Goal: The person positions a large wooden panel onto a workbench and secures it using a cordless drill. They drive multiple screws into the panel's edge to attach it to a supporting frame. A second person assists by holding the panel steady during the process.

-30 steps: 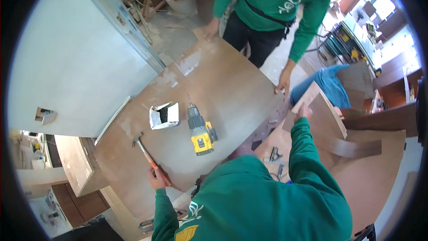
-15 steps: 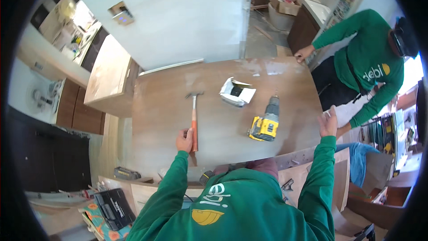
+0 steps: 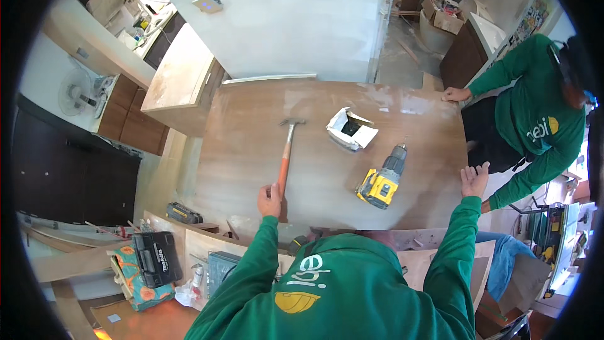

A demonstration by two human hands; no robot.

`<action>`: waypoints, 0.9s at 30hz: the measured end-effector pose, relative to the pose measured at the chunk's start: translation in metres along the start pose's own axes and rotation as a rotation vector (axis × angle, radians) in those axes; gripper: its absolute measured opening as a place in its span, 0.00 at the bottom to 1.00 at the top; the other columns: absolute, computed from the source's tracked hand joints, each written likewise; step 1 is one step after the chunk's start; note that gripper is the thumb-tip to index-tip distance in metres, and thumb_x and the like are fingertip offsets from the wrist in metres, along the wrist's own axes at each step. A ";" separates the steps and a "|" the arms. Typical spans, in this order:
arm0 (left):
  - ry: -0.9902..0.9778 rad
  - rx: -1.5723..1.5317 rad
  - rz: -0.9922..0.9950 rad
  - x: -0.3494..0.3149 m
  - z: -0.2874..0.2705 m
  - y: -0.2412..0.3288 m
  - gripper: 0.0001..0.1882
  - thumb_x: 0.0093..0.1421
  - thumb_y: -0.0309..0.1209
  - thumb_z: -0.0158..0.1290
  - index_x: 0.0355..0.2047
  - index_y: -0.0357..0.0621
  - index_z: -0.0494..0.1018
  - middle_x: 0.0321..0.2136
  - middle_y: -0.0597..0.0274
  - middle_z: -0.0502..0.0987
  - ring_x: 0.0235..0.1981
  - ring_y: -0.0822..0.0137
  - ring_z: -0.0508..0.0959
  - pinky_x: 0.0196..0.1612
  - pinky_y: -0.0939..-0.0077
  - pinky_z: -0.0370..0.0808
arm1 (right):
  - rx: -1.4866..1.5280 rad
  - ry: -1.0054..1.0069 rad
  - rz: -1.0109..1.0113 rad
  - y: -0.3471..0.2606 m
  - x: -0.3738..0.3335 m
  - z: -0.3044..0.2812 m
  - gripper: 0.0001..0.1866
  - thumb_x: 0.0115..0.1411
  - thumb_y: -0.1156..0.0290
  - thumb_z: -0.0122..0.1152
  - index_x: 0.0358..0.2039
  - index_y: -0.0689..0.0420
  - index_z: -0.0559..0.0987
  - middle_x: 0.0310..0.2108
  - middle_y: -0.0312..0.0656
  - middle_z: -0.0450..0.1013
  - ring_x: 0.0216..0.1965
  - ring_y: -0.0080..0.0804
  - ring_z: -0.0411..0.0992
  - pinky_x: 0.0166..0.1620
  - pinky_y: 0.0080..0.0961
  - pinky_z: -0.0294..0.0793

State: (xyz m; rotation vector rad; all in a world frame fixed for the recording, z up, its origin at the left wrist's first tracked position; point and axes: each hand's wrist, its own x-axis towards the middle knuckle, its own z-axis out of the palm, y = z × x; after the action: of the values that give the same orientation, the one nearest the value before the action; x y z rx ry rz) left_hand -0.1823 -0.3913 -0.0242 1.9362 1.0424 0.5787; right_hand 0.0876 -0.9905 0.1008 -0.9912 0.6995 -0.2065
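Left of mid-frame, the hammer (image 3: 286, 158) is clasped low by the left hand (image 3: 269, 201), seemingly for control, while the right hand (image 3: 475, 181) is held, fingers apart, by the right edge of the panel (image 3: 324, 195), and drill (image 3: 382, 181) and box (image 3: 350, 131) are set near mid-frame, apparently within reach.
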 end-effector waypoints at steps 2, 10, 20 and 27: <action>-0.011 0.065 -0.035 0.006 0.001 -0.017 0.22 0.64 0.47 0.58 0.38 0.37 0.79 0.31 0.53 0.79 0.32 0.61 0.78 0.40 0.63 0.76 | -0.068 0.116 0.019 0.007 0.020 -0.012 0.49 0.66 0.44 0.60 0.72 0.66 0.53 0.72 0.59 0.54 0.71 0.50 0.57 0.69 0.42 0.60; -0.077 0.067 0.017 -0.002 0.005 -0.016 0.22 0.64 0.47 0.59 0.38 0.36 0.78 0.29 0.56 0.79 0.29 0.66 0.77 0.36 0.68 0.75 | -1.350 0.022 -0.693 0.047 0.004 -0.127 0.27 0.64 0.59 0.60 0.55 0.68 0.77 0.52 0.62 0.75 0.54 0.49 0.75 0.58 0.38 0.72; -0.048 0.114 0.077 -0.018 0.016 -0.006 0.22 0.65 0.48 0.58 0.38 0.36 0.77 0.27 0.58 0.78 0.27 0.67 0.75 0.34 0.69 0.74 | -1.287 0.122 -0.452 0.107 -0.071 -0.165 0.26 0.64 0.58 0.62 0.55 0.63 0.77 0.51 0.60 0.77 0.52 0.51 0.77 0.56 0.41 0.75; 0.008 0.202 0.049 -0.022 0.024 -0.003 0.23 0.65 0.48 0.57 0.39 0.35 0.77 0.30 0.54 0.79 0.29 0.63 0.76 0.36 0.66 0.75 | -1.122 0.135 -0.477 0.090 -0.064 -0.158 0.23 0.63 0.59 0.63 0.53 0.60 0.79 0.47 0.58 0.79 0.48 0.50 0.79 0.53 0.40 0.77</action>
State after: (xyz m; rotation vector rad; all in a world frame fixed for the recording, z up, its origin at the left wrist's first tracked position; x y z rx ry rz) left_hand -0.1790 -0.4193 -0.0399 2.1423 1.0964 0.5247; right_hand -0.0731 -1.0217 -0.0004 -2.2399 0.6820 -0.3031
